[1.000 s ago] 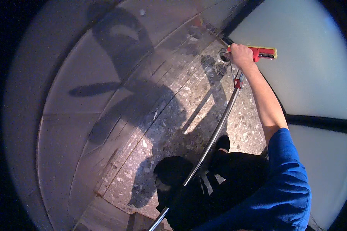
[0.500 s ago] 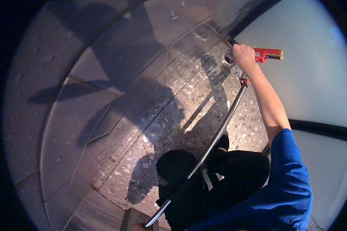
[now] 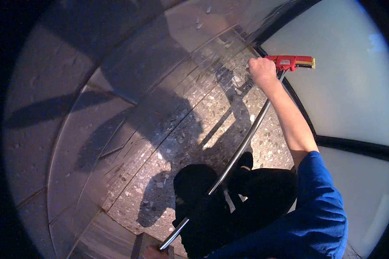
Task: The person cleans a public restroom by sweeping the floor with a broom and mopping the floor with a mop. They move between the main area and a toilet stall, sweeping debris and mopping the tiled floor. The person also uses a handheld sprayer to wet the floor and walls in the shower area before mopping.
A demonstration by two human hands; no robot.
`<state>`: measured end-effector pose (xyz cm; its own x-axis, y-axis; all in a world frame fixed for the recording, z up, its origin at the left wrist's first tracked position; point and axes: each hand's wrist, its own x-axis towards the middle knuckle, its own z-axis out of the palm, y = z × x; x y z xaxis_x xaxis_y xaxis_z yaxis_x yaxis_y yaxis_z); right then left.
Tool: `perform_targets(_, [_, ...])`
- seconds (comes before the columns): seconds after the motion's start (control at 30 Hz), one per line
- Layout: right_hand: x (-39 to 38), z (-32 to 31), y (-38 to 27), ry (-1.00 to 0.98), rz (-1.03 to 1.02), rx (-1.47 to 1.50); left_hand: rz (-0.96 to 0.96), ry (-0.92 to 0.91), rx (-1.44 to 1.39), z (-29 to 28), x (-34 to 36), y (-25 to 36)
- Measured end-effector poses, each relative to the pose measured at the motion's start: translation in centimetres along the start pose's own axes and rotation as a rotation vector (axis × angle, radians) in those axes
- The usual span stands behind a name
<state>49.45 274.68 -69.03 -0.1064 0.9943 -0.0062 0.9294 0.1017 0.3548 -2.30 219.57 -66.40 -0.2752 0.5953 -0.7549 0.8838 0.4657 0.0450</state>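
Observation:
A long-handled window squeegee [image 3: 245,144] runs diagonally from the lower left to the upper right, its metal pole passing in front of my dark trousers. Its red head [image 3: 285,61], with a yellowish strip along the end, lies against the frosted panel's lower side in the picture. My right hand [image 3: 262,71] is closed in a fist at the left end of that head; what its fingers hold is hidden. At the bottom edge my left hand [image 3: 155,253], blurred and partly cut off, is round the pole's near end.
Frosted glass panels [image 3: 337,82] in black frames [image 3: 358,149] stand on the right. Clear glass [image 3: 116,86] curves along the left, above a speckled stone floor [image 3: 220,121]. A dark shoe [image 3: 246,160] shows below me, and shadows fall across floor and glass.
My right hand has slid left and slightly down along the red head, uncovering more of it. The pole and my left hand have shifted slightly; the view has moved a little.

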Motion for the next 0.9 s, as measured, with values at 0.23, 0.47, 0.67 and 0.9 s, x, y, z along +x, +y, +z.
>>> perform_targets(0.23, [-1.8,-0.2,-3.7,-0.119,-0.008,0.012,0.051,0.095,0.097,-0.2,0.6,0.7])
perform_targets(0.47, [-3.3,-2.0,-0.7,-0.053,-0.001,0.223,0.206,0.371,0.408,-4.0,0.4,0.7])
perform_targets(0.67, [-10.4,3.4,4.7,0.085,0.357,0.784,0.117,0.566,0.699,-13.2,0.0,2.2])
perform_targets(0.9, [-12.8,15.5,8.5,0.214,0.659,0.786,0.117,0.537,0.738,-19.3,1.9,6.8])
